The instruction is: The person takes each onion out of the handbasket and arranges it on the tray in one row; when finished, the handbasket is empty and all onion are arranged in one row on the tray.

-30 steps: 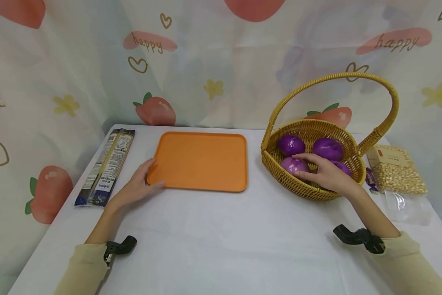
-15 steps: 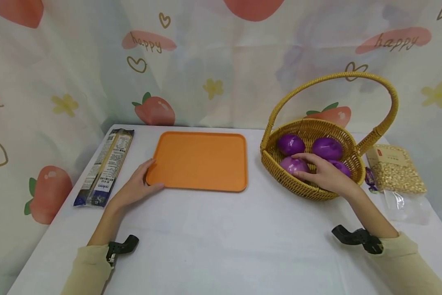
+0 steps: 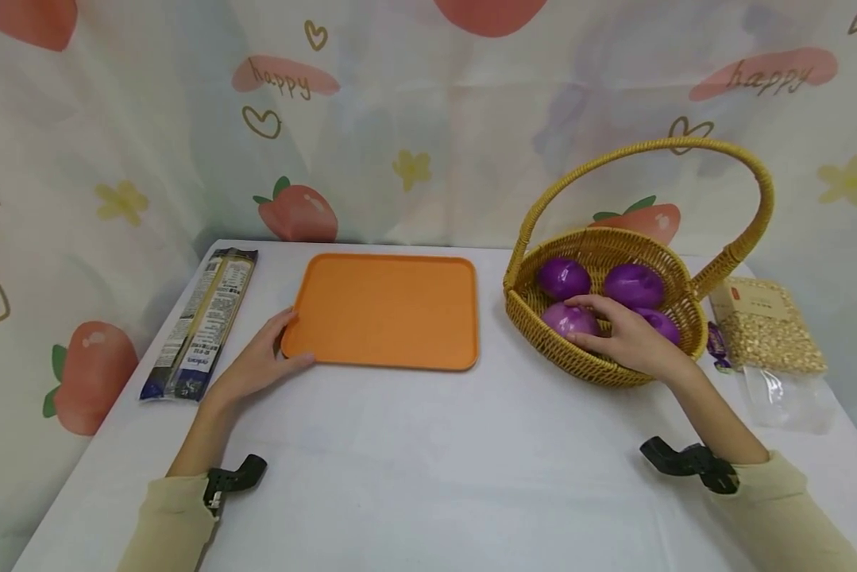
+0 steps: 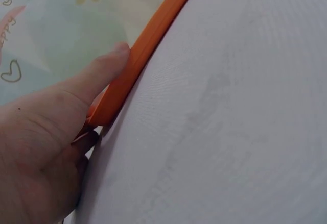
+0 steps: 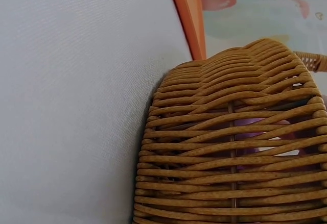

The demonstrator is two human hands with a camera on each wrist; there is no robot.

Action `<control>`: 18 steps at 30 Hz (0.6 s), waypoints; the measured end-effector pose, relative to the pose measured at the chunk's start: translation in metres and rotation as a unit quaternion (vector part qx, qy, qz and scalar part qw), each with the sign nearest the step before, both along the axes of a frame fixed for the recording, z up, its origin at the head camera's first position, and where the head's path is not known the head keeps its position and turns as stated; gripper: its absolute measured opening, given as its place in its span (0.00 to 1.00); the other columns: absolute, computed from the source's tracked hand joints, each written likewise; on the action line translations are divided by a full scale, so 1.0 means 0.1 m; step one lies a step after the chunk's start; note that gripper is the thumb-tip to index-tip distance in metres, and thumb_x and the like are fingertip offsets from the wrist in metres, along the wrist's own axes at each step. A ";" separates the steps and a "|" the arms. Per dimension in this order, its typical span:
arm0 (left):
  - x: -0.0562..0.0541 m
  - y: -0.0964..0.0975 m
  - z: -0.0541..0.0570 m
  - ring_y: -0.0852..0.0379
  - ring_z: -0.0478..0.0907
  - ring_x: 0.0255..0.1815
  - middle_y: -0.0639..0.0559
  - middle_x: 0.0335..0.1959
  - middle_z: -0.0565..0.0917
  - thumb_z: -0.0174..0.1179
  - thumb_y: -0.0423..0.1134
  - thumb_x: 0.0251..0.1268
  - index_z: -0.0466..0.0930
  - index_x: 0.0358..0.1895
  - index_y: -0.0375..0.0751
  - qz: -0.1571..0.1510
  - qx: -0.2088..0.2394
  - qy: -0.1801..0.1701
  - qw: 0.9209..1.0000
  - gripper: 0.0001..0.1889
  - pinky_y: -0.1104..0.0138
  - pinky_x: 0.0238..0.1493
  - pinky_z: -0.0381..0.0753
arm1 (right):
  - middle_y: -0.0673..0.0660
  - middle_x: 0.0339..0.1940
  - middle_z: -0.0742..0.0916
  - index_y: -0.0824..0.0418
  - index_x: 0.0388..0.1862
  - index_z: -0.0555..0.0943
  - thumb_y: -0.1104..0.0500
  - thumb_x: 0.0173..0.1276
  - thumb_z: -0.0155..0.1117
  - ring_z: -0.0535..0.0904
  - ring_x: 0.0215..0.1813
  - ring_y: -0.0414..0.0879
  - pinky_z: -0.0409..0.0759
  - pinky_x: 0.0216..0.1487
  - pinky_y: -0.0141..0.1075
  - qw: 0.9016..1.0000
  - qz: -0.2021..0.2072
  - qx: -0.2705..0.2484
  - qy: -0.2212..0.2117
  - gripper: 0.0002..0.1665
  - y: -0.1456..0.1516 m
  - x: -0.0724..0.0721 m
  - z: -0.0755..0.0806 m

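My left hand grips the near left corner of the orange tray, which lies flat on the white table. The left wrist view shows the thumb against the tray's rim, with other fingers curled beneath the corner. Over the wicker basket at right, my right hand holds a lighter purple onion between thumb and fingers. Several glossy dark purple round vegetables lie in the basket, among them one at the back left. In the right wrist view the basket wall hides most of that hand.
A long flat packet lies at the table's left edge. Right of the basket are a bag of pale grains and a small purple-wrapped candy. The basket's tall handle arches above it. A printed curtain hangs behind.
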State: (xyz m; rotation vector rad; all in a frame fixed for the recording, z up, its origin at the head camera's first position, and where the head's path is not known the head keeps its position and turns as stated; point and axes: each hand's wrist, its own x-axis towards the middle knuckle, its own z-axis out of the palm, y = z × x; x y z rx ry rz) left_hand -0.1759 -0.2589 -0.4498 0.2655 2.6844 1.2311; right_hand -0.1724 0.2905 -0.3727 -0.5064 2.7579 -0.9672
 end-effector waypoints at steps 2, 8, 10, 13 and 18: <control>0.00 0.00 0.01 0.40 0.46 0.80 0.39 0.79 0.50 0.68 0.54 0.57 0.49 0.76 0.38 0.004 0.001 0.001 1.000 0.50 0.46 0.79 0.48 | 0.69 0.67 0.72 0.60 0.66 0.69 0.54 0.70 0.62 0.65 0.69 0.71 0.66 0.64 0.69 1.000 0.001 -0.001 0.005 0.29 0.00 0.00 0.00; 0.02 -0.03 -0.01 0.40 0.49 0.80 0.40 0.78 0.53 0.69 0.57 0.55 0.50 0.76 0.40 0.019 -0.011 0.004 1.000 0.51 0.47 0.78 0.52 | 0.67 0.65 0.74 0.61 0.65 0.70 0.56 0.69 0.63 0.67 0.68 0.69 0.67 0.64 0.68 1.000 0.007 -0.004 0.021 0.28 0.00 -0.01 -0.01; 0.01 -0.03 -0.02 0.41 0.50 0.79 0.40 0.78 0.54 0.69 0.57 0.55 0.51 0.76 0.41 0.021 -0.012 0.009 1.000 0.51 0.47 0.78 0.52 | 0.67 0.65 0.74 0.61 0.66 0.70 0.56 0.69 0.63 0.67 0.68 0.69 0.67 0.64 0.68 1.000 0.007 -0.002 0.023 0.28 0.00 -0.01 -0.01; 0.00 -0.02 -0.02 0.41 0.50 0.79 0.40 0.78 0.55 0.69 0.57 0.54 0.51 0.76 0.41 0.023 -0.014 0.012 1.000 0.51 0.48 0.78 0.53 | 0.67 0.66 0.74 0.60 0.66 0.70 0.55 0.69 0.63 0.67 0.68 0.69 0.67 0.64 0.68 1.000 0.008 0.000 0.021 0.29 0.00 -0.01 -0.01; 0.01 -0.01 -0.02 0.40 0.50 0.79 0.39 0.77 0.55 0.69 0.56 0.54 0.52 0.76 0.40 0.027 -0.021 0.011 0.999 0.51 0.48 0.78 0.52 | 0.68 0.67 0.73 0.60 0.67 0.69 0.55 0.69 0.63 0.66 0.68 0.70 0.67 0.63 0.68 1.000 0.008 0.000 0.015 0.29 0.00 0.00 0.00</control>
